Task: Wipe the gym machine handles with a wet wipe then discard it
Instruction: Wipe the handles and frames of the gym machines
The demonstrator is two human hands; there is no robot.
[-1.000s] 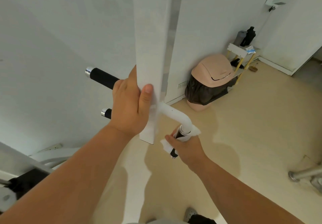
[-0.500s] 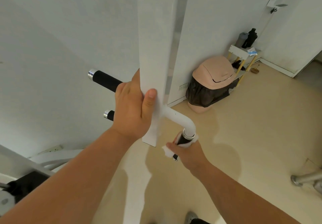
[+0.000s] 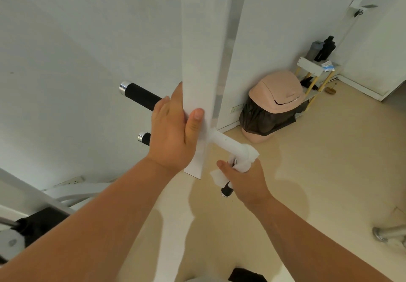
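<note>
Wipe (image 3: 243, 166) wrapped on handle (image 3: 227, 190) under tube (image 3: 228, 144) bend, R grip (image 3: 246, 183) clenched round both. L grip (image 3: 173, 132) grasping post (image 3: 197, 51), thumb across front. Pink bin (image 3: 276, 90) nr wall.

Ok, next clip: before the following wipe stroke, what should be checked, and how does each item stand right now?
1. The wet wipe is wrapped round the handle: ok.
2. The right hand holds the wipe against the black grip: ok.
3. The left hand steadies the white post: ok.
4. The upper left grip and lower left grip are wiped: cannot tell.
5. The wipe is wet enough: cannot tell.
6. The pink bin is in sight by the wall for discarding: ok.
</note>
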